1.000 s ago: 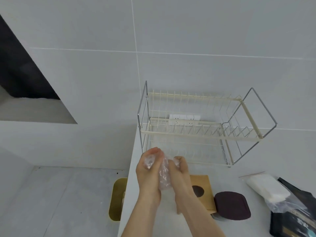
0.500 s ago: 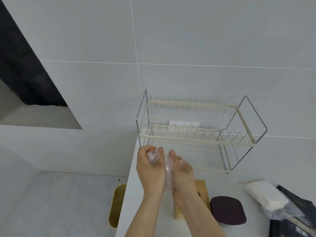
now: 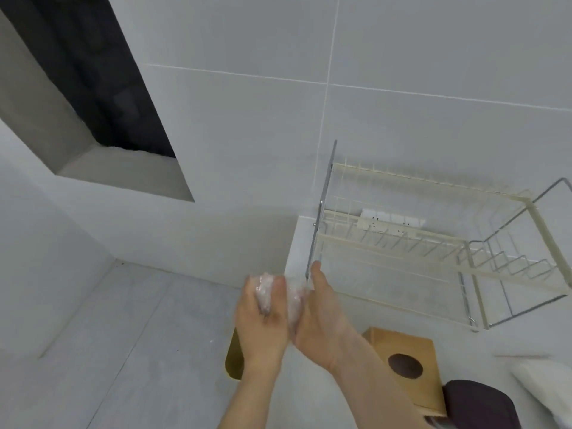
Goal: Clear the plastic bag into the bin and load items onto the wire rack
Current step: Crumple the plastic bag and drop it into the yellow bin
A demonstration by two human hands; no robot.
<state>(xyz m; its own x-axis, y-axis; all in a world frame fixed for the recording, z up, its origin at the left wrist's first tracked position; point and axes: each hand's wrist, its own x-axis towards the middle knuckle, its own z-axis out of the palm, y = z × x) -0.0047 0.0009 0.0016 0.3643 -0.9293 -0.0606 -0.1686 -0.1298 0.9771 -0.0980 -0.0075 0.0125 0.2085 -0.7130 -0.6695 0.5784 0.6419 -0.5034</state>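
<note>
A crumpled clear plastic bag (image 3: 293, 300) is pressed between my two palms, held over the left edge of the white counter. My left hand (image 3: 261, 323) wraps its fingers around the bag's left side. On the other side my right hand (image 3: 323, 320) presses against it, fingers pointing up. The cream two-tier wire rack (image 3: 402, 239) stands on the counter behind and to the right of my hands, with nothing on its shelves. Below my left hand a yellow bin (image 3: 233, 357) shows on the floor, mostly hidden by my wrist.
A wooden box (image 3: 411, 345) with a round dark hole lies on the counter right of my right forearm. A dark purple lidded container (image 3: 476, 404) sits beside it. A white packet in clear wrap (image 3: 544, 385) is at the right edge. Grey tiled floor lies to the left.
The view has swung left, so the rack and counter items now sit further right. My hands have moved left with the bag, to the counter's edge above the bin.
</note>
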